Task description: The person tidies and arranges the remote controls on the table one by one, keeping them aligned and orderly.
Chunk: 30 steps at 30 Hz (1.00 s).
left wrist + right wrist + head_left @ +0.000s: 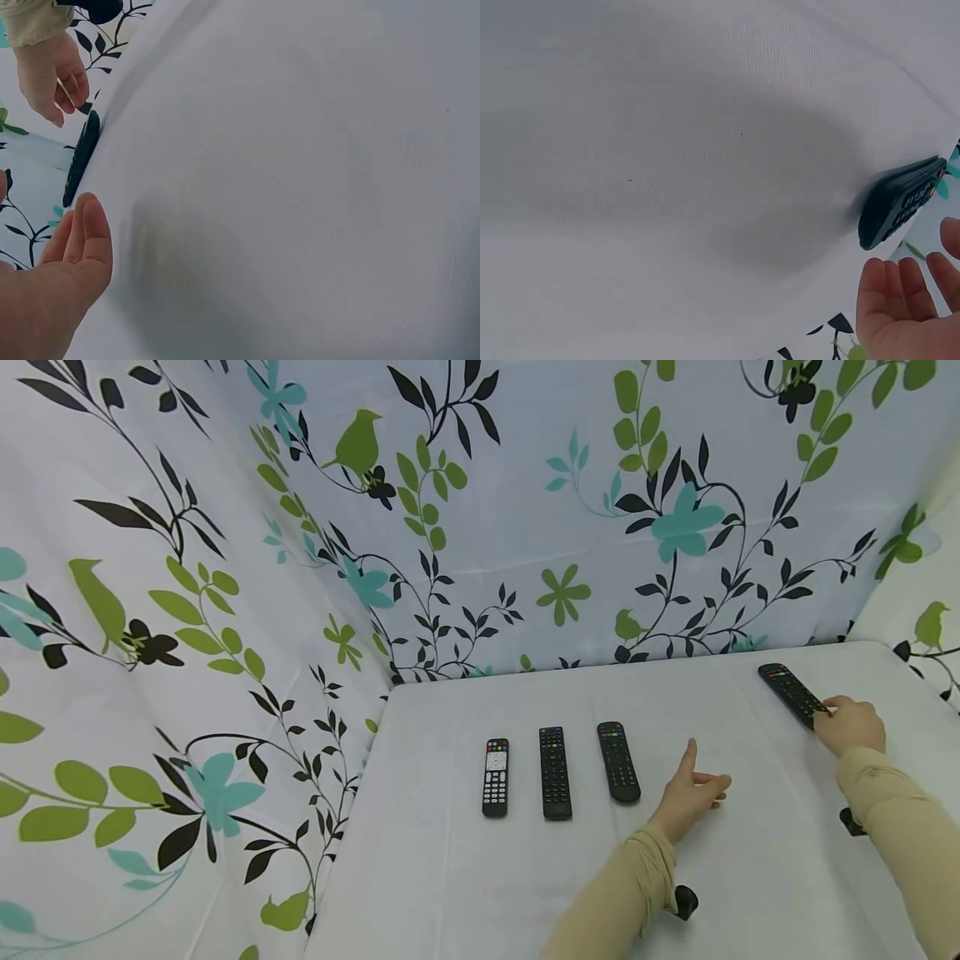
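Observation:
A black remote control [791, 695] lies slanted near the far right of the table. My right hand [851, 727] hovers at its near end, overlapping it in the head view. From the right wrist view, a gap shows between the relaxed fingers [913, 289] and that remote. My left hand [688, 793] is held over the table with nothing in it, its thumb pointing up and its fingers loosely bent. Nearest to it is a black remote with a rounded end [618, 762], lying to its left.
Further left lie a straight black remote [555, 772] and a smaller remote with white buttons [495, 778], roughly side by side. The white table [465, 877] meets a leaf-and-bird patterned curtain [495, 560] at its back and left edges.

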Available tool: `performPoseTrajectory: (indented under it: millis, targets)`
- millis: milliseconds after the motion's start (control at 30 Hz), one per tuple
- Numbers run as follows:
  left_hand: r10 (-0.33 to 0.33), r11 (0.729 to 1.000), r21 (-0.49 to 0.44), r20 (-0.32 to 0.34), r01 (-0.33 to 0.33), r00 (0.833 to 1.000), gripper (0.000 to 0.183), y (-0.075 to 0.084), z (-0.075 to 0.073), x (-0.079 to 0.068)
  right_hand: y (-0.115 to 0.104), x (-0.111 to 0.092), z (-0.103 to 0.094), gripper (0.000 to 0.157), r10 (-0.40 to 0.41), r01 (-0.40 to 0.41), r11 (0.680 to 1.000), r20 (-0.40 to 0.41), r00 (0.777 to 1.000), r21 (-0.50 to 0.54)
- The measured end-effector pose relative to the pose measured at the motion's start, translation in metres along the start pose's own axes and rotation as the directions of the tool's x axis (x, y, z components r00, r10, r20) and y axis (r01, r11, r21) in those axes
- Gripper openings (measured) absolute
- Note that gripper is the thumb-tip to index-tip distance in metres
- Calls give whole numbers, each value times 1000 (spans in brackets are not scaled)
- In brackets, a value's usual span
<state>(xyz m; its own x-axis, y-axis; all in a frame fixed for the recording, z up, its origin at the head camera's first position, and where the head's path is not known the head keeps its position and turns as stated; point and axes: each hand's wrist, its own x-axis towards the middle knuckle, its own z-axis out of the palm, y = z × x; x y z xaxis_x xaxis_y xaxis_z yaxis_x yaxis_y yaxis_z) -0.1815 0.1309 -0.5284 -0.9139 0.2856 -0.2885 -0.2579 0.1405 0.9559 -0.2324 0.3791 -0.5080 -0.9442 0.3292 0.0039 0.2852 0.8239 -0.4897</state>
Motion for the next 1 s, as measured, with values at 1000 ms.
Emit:
performPoseTrajectory:
  millis: [1000]
  targets:
    - [-49,997,-59,136,58,989,69,0,-7,-15,20,11,31,73,61,-68,997,213,975,24]
